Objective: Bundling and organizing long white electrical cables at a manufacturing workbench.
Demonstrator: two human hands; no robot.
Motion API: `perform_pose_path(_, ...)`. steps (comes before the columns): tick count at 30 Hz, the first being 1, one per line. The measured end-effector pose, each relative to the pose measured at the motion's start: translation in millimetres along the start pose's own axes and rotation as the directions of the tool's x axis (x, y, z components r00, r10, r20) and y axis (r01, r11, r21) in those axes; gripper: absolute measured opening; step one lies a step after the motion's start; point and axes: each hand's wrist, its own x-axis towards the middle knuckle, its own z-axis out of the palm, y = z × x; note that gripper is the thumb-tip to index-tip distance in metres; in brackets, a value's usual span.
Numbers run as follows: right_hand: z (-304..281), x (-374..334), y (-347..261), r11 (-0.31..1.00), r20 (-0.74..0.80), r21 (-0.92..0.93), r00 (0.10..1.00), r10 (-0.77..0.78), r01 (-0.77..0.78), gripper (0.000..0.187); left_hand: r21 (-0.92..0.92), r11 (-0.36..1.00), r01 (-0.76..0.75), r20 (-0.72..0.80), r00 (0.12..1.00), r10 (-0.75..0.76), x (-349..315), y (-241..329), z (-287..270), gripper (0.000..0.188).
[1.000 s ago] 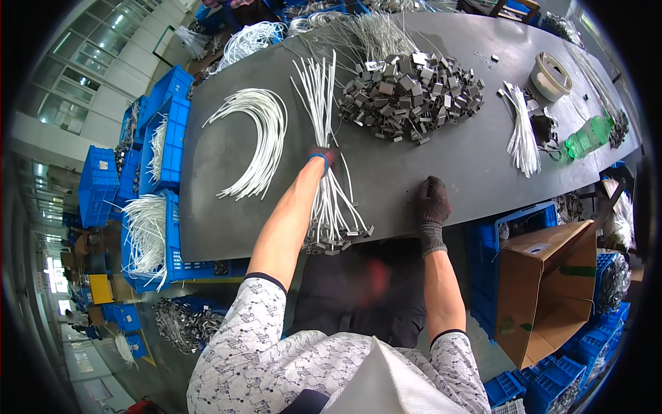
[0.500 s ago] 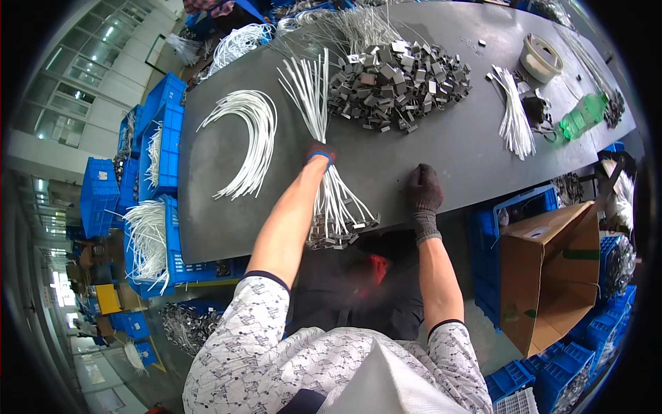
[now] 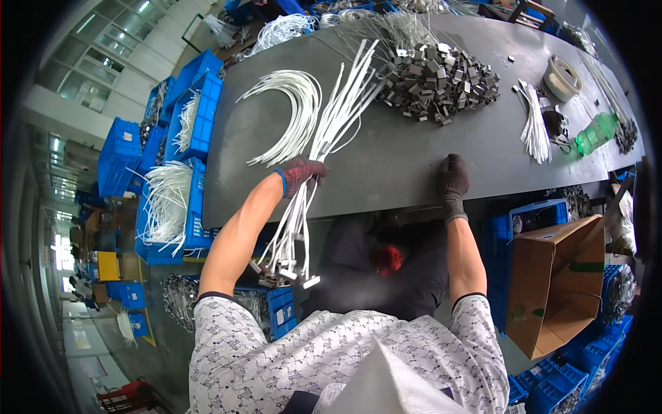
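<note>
My left hand (image 3: 302,175), in a dark red and black glove, is closed around the middle of a bundle of white wires (image 3: 343,114). Above the hand the loose ends fan out over the grey table. Below it the wires hang past the table's near edge, with small metal clips (image 3: 289,273) at their lower ends. My right hand (image 3: 453,177), in a dark glove, rests as a fist at the near edge; whether anything is inside it is hidden. A curved bundle of white wires (image 3: 303,114) lies left of the held one.
A heap of grey metal clips (image 3: 441,83) covers the table's far middle (image 3: 393,162). At the right lie another white wire bundle (image 3: 532,124), a beige bowl (image 3: 562,79) and a green bottle (image 3: 596,134). Blue crates (image 3: 196,200) stand left; an open cardboard box (image 3: 552,290) stands right.
My left hand has pulled the wire bundle left and toward me, so its clip ends now hang beyond the table edge. My right hand stays at the edge. The view has shifted left.
</note>
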Motion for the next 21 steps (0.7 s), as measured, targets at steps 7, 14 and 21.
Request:
perform_pose_path(7, -40, -111, -206, 0.502, 0.799, 0.586, 0.557, -0.226, -0.636, 0.038, 0.064, 0.996, -0.065, 0.058, 0.996, 0.061, -79, -42, 3, 0.03)
perform_pose_path(14, -52, -126, -243, 0.529, 0.718, 0.653, 0.665, -0.206, -0.542, 0.03, 0.112, 0.98, -0.163, 0.041, 0.986, 0.159, -109, -76, 1, 0.024)
perform_pose_path(21, -36, -65, -275, 0.527, 0.516, 0.765, 0.842, -0.159, -0.37, 0.029, 0.024, 0.945, -0.325, 0.045, 0.945, 0.324, -155, -105, -11, 0.025)
